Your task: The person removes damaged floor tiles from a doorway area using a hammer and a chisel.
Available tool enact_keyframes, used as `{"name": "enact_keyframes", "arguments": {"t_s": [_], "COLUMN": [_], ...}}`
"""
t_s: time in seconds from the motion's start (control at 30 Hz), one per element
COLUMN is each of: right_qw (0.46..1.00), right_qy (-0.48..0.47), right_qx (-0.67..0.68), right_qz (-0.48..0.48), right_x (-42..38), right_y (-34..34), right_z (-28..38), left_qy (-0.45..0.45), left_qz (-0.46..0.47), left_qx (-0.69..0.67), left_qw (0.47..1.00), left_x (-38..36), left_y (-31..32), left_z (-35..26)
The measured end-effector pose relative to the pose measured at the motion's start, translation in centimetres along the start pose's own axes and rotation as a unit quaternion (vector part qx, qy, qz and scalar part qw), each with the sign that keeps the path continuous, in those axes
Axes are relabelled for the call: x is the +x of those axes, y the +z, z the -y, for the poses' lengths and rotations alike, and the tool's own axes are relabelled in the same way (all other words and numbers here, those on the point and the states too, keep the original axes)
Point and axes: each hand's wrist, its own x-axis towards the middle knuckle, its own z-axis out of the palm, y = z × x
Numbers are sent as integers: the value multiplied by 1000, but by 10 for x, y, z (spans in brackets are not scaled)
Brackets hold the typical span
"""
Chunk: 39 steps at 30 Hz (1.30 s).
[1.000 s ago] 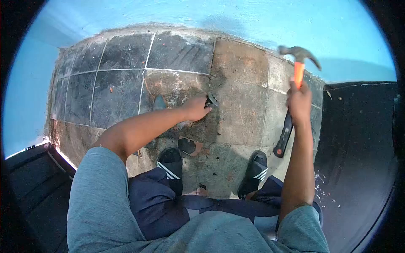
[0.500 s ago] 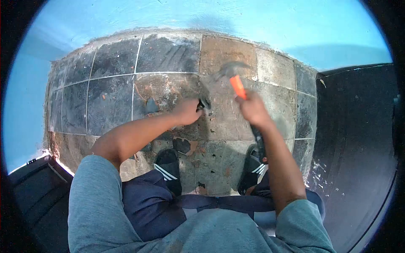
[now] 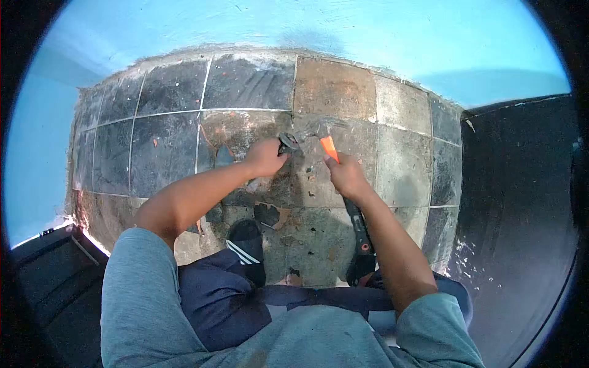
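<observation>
My left hand [image 3: 266, 158] is closed round a dark chisel-like tool [image 3: 288, 143], whose round guard shows above the fist; its tip is hard to make out against the floor. My right hand [image 3: 349, 176] grips a hammer [image 3: 329, 147] with an orange neck and a black handle running back along the forearm. The blurred hammer head lies just right of the guard; whether they touch I cannot tell. Under both hands is a bare, stained patch of floor [image 3: 343, 144].
Dark tiles [image 3: 162, 144] cover the left floor. Broken tile pieces [image 3: 267, 214] lie near my left sandal [image 3: 246, 245]. A blue wall [image 3: 245, 21] rises ahead, and a black panel [image 3: 521, 184] stands at the right.
My right hand and the hammer have moved left and down, bringing the head closer to the tool. My left hand has shifted slightly left, and its guard now tilts more towards the camera.
</observation>
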Motion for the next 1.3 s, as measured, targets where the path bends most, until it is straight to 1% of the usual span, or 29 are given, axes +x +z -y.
{"name": "enact_keyframes", "arguments": {"t_s": [0.03, 0.07, 0.17, 0.23, 0.3, 0.4, 0.43, 0.47, 0.5, 0.53, 0.6, 0.63, 0.67, 0.73, 0.8, 0.9, 0.93, 1.03, 1.07, 1.17, 1.27, 1.3], "right_qw": [1000, 1000, 996, 979, 949, 914, 911, 929, 974, 984, 999, 1000, 999, 994, 993, 996, 992, 984, 979, 980, 970, 968], "right_qy": [12, -17, 45, 75, 39, 28, 2, 4, -3, -51, -37, -14, 4, 36, 49, 22, 59, 77, 101, 83, 84, 80], "right_qx": [20, -6, 73, 138, 225, 259, 183, 100, 34, -87, -25, 11, 46, 89, 102, 81, 97, 146, 171, 173, 228, 239], "right_qz": [11, -3, -19, -130, -217, -312, -369, -355, -224, -145, -19, 1, 22, 45, 32, -35, -49, -63, -47, -42, -11, -14], "right_x": [0, -1, 8, 16, 15, 16, 22, 17, 14, 28, 3, 3, 8, 9, 16, 23, 23, 28, 26, 30, 21, 21], "right_y": [-2, -9, -55, -89, -124, -134, -116, -93, -71, -33, -5, -5, -7, -10, -22, -31, -33, -33, -34, -31, -36, -39], "right_z": [0, -3, 7, 21, 35, 51, 46, 41, 29, -6, 19, 16, 12, 7, 3, -2, 3, 1, 1, -6, 8, 9], "left_qy": [-6, -9, -10, -1, -11, -12, -10, -7, -5, -4, 36, 54, 42, 18, 4, -2, 1, -32, -39, -41, -19, -20], "left_qz": [-7, 3, 24, 21, 18, 17, 16, 22, 29, 37, 4, -9, -5, 10, 11, -3, -8, -1, 9, -16, -23, -20], "left_qx": [-9, -11, -14, -5, -25, -45, -51, -44, -35, -26, -7, 1, -7, -23, -15, -29, -40, -10, -9, -7, -57, -46], "left_qw": [1000, 1000, 1000, 1000, 999, 999, 999, 999, 999, 999, 999, 998, 999, 1000, 1000, 1000, 999, 999, 999, 999, 998, 999], "left_x": [-1, -2, -1, 4, 1, -3, -3, -3, -3, -3, 1, 0, 2, -2, 1, 8, 10, 9, 9, 4, -1, 0], "left_y": [-1, -2, -3, 10, 2, -2, -3, -3, -4, -4, 6, 11, 15, 9, 3, -21, -29, -46, -46, -33, -37, -35], "left_z": [1, 3, 2, 12, 5, 1, 0, -2, -3, -3, 5, 9, 14, 6, 5, 11, 12, 24, 32, 57, 56, 57]}}
